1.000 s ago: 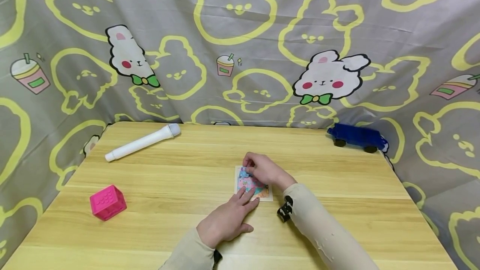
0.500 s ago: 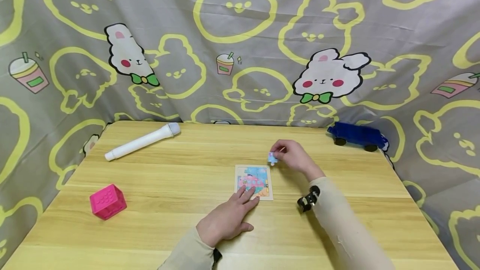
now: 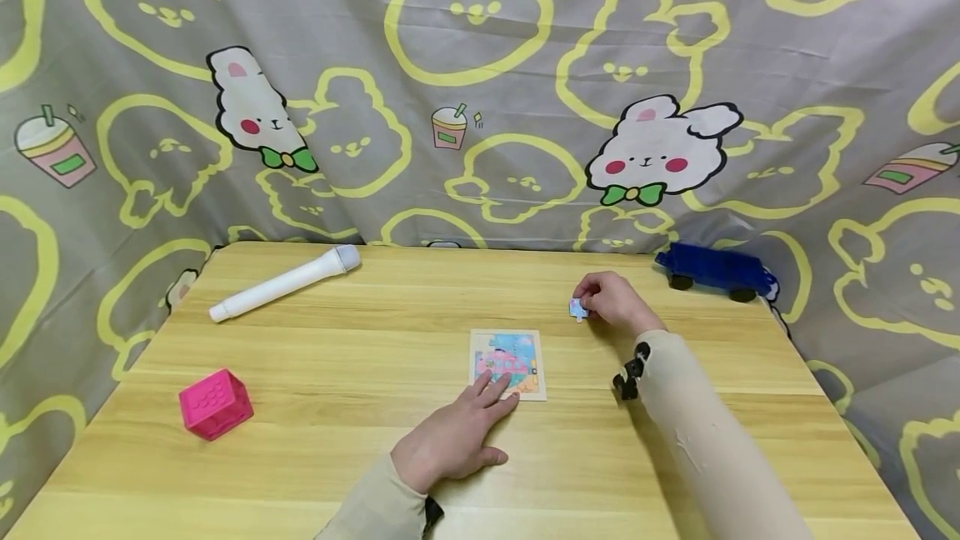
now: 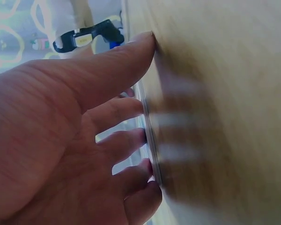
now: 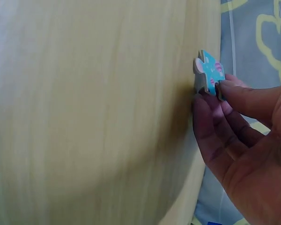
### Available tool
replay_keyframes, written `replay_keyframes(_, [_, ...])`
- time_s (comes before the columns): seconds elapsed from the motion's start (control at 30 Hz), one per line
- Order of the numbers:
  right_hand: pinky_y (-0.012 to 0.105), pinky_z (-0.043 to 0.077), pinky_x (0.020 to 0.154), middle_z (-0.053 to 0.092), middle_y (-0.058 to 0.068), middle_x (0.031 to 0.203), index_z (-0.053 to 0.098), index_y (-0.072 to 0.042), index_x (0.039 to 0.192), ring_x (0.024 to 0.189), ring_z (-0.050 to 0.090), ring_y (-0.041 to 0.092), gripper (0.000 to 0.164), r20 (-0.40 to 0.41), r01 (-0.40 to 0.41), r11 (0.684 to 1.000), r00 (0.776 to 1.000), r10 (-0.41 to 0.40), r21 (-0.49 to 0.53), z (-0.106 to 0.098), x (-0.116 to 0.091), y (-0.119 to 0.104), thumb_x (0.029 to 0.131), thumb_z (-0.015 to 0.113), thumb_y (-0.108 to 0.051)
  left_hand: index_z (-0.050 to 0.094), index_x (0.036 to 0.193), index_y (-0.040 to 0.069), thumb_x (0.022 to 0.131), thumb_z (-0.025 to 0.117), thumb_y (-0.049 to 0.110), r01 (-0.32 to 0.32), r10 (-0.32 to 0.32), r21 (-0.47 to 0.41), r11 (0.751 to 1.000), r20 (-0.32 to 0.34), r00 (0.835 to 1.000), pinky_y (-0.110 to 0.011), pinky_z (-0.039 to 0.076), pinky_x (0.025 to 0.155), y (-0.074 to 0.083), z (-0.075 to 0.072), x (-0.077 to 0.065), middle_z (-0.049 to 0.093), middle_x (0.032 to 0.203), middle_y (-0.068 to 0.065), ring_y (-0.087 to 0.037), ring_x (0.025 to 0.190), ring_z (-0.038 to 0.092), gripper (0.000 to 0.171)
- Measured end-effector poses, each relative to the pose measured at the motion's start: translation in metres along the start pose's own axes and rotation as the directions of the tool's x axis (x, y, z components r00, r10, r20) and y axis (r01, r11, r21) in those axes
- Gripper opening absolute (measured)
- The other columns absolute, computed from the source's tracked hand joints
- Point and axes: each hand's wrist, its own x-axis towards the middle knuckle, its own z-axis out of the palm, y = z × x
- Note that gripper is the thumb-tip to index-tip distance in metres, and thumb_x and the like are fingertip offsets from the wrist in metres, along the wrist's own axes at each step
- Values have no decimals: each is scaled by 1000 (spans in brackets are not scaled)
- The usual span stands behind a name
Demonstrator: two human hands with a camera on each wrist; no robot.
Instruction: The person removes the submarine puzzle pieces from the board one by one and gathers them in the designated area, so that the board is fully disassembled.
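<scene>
A small square jigsaw puzzle (image 3: 517, 348) in a pale frame lies mid-table, with a bare pale patch at its upper left. My left hand (image 3: 457, 433) rests with spread, fairly straight fingers on the puzzle's near edge; the left wrist view shows those fingertips (image 4: 139, 136) at the frame's rim. Right of and beyond the puzzle, my right hand (image 3: 613, 303) pinches a light-blue jigsaw piece (image 3: 577, 309) between thumb and fingers. Seen from the right wrist, the piece (image 5: 211, 72) is tilted up close over the tabletop, its blue face with pink marks showing.
A white toy microphone (image 3: 285, 283) lies at the back left, and a pink cube (image 3: 216, 405) sits at the left. Near the back right corner stands a blue toy vehicle (image 3: 716, 271) with black wheels. A patterned curtain (image 3: 480, 107) hangs behind the wooden table (image 3: 337, 373).
My right hand has lifted the jigsaw piece from the puzzle's upper left and carried it right and away from me. The left hand has stayed in place.
</scene>
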Motion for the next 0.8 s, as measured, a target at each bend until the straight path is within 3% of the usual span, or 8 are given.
replay_keyframes(0.27, [39, 47, 78, 63, 14, 96, 66, 3, 105, 86, 57, 27, 14, -26, 17, 998, 999, -19, -61, 0, 1, 1, 94, 57, 1, 44, 149, 11, 89, 72, 37, 0, 0, -13, 1000, -3, 1000, -36, 35, 109, 0, -1, -1, 26, 159, -10, -30, 146, 19, 72])
replay_keyframes(0.53, [50, 46, 88, 57, 21, 113, 65, 5, 112, 104, 55, 37, 20, -90, 143, 978, 983, -158, -150, 13, -12, -18, 95, 60, -6, 43, 150, 13, 88, 72, 39, 7, -7, -4, 1000, 2, 1000, -37, 37, 107, -1, 0, 0, 23, 160, -7, -29, 146, 19, 73])
replay_keyframes(0.67, [44, 49, 83, 59, 12, 109, 67, 0, 114, 98, 57, 29, 22, -13, 232, 962, 972, -237, -142, 30, -24, -44, 93, 65, -8, 44, 150, 13, 88, 72, 39, 3, -3, -1, 1000, 1, 1000, -37, 38, 107, -1, 0, 0, 24, 160, -8, -30, 146, 20, 73])
replay_keyframes(0.8, [37, 49, 78, 61, 5, 106, 69, -4, 117, 91, 57, 20, 24, 133, 319, 936, 944, -301, -150, 49, -33, -67, 93, 67, -9, 44, 150, 12, 89, 71, 39, 0, 0, -8, 1000, 4, 1000, -38, 38, 106, -1, 1, 1, 25, 160, -8, -29, 146, 20, 72])
